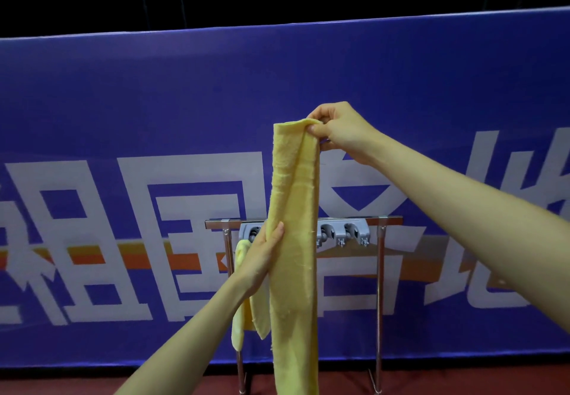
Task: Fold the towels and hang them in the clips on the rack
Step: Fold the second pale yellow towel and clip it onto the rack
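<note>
A long yellow towel hangs straight down in front of me, folded lengthwise into a narrow strip. My right hand pinches its top edge high up. My left hand lies against the strip's left side about halfway down, thumb on the front of the cloth and fingers behind it. Behind the towel stands a metal rack with a grey bar of clips. A second yellow towel hangs from a clip at the rack's left end, partly hidden by my left arm.
A blue banner barrier with large white characters runs across behind the rack. The floor is dark red. Black railings stand in the dark behind the barrier.
</note>
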`<state>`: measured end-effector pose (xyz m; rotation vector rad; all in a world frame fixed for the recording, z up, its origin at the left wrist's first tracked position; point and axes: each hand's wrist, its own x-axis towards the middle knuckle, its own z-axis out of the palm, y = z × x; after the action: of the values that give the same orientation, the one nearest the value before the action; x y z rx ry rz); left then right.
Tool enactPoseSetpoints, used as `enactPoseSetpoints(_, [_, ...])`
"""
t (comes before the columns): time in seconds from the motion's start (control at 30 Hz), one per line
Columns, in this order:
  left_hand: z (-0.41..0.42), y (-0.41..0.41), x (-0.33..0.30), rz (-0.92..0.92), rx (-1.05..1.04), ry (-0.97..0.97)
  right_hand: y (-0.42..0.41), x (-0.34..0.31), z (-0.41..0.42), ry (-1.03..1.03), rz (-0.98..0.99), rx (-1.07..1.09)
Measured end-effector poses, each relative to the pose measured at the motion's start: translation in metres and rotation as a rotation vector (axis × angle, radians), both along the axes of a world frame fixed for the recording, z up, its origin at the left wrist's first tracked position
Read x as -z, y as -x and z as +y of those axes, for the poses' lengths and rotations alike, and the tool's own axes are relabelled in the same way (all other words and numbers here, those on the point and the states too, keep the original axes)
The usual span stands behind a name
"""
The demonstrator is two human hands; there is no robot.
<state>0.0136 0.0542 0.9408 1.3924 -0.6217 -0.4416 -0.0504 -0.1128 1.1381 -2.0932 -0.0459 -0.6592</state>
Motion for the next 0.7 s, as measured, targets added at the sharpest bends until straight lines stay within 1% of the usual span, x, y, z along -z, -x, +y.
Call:
enactPoseSetpoints(0.2, [0.000,0.005,-0.005,-0.049,-0.090,-0.046,0.000,-0.001,0.001,-0.010,-0.006,0.016])
enactPoseSetpoints(0.3, [0.000,0.004,-0.010,-0.116,-0.185,-0.016,0.000,-0.003,-0.002,-0.066,-0.029,0.028])
enactPoseSetpoints(0.37, [0.003,0.002,-0.011,-0.179,-0.203,-0.035,0.001,-0.003,-0.005,-0.068,-0.031,0.055])
enactPoseSetpoints(0.43, [0.005,-0.001,-0.009,-0.214,-0.178,-0.111,0.001,-0.001,-0.007,-0.064,-0.038,0.082])
enactPoseSetpoints(0.57, [0.010,-0.007,0.005,-0.199,-0.068,-0.336,-0.002,0.004,-0.013,-0.097,-0.088,0.163])
enactPoseSetpoints(0.7, [0.026,-0.012,0.022,-0.145,0.040,-0.362,-0.002,0.006,-0.034,-0.195,-0.110,0.284])
